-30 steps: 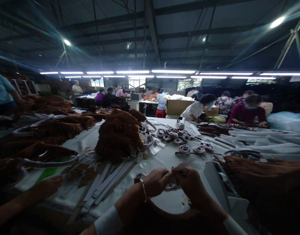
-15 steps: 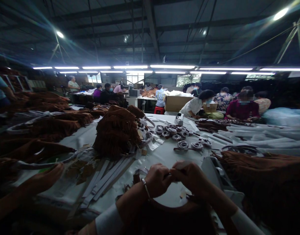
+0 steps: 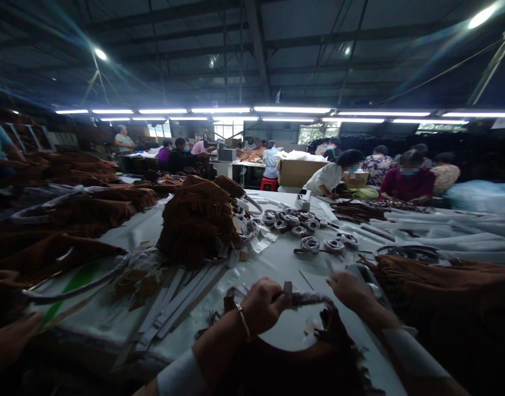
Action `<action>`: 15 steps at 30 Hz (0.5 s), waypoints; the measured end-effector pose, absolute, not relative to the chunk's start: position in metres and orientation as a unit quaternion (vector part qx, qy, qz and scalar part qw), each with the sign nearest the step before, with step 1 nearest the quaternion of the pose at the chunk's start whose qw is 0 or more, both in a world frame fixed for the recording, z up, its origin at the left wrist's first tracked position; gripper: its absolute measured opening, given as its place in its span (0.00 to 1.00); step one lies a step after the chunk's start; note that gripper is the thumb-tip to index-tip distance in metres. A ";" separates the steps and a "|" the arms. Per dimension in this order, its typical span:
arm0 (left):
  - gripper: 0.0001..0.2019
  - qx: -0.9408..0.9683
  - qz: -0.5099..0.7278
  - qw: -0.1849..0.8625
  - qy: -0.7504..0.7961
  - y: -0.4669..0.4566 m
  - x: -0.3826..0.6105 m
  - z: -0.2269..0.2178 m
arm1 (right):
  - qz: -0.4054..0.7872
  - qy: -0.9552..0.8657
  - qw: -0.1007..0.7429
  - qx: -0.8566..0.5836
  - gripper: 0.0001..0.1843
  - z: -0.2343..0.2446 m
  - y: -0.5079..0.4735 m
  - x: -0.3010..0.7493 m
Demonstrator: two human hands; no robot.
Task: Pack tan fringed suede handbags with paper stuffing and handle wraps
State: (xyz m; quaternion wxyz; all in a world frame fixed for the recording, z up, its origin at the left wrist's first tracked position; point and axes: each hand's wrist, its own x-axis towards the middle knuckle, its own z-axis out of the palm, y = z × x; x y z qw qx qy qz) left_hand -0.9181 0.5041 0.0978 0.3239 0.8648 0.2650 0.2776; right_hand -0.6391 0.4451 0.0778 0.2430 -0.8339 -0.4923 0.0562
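Note:
A dark brown fringed bag (image 3: pixel 293 366) lies in front of me, its curved strap (image 3: pixel 312 298) partly covered in a pale wrap. My left hand (image 3: pixel 264 305), with a bracelet at the wrist, is closed around the strap. A small greyish tab (image 3: pixel 287 287) stands up at its fingertips. To the right of the strap and apart from it, my right hand (image 3: pixel 351 290) is closed in a pinch, with a small pale strip (image 3: pixel 329 268) at its fingertips. Beside that hand is a grey tape dispenser (image 3: pixel 365 275), partly hidden by it.
Flat pale strips (image 3: pixel 186 300) lie left of my hands. Beyond them stands a brown fringed pile (image 3: pixel 196 220), near coiled wrapped straps (image 3: pixel 310 245). More brown goods (image 3: pixel 454 275) are stacked right. A co-worker's hand (image 3: pixel 13 341) is at lower left; other people sit farther back.
My hands were together at the strap; my right hand has moved right, away from it, towards the dispenser. The strap now shows between them. The co-worker's hand at left has moved down and left.

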 end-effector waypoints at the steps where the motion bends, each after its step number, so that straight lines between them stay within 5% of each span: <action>1: 0.15 0.865 0.276 0.326 0.264 0.504 -0.919 0.098 | 0.052 -0.501 0.219 -0.835 0.10 0.076 0.441 -0.629; 7: 0.14 0.869 0.281 0.332 0.237 0.503 -0.914 0.098 | 0.173 -0.654 0.330 -0.659 0.21 0.105 0.431 -0.671; 15: 0.15 0.894 0.243 0.292 0.237 0.506 -0.920 0.098 | 0.275 -0.691 0.342 -0.574 0.19 0.123 0.444 -0.740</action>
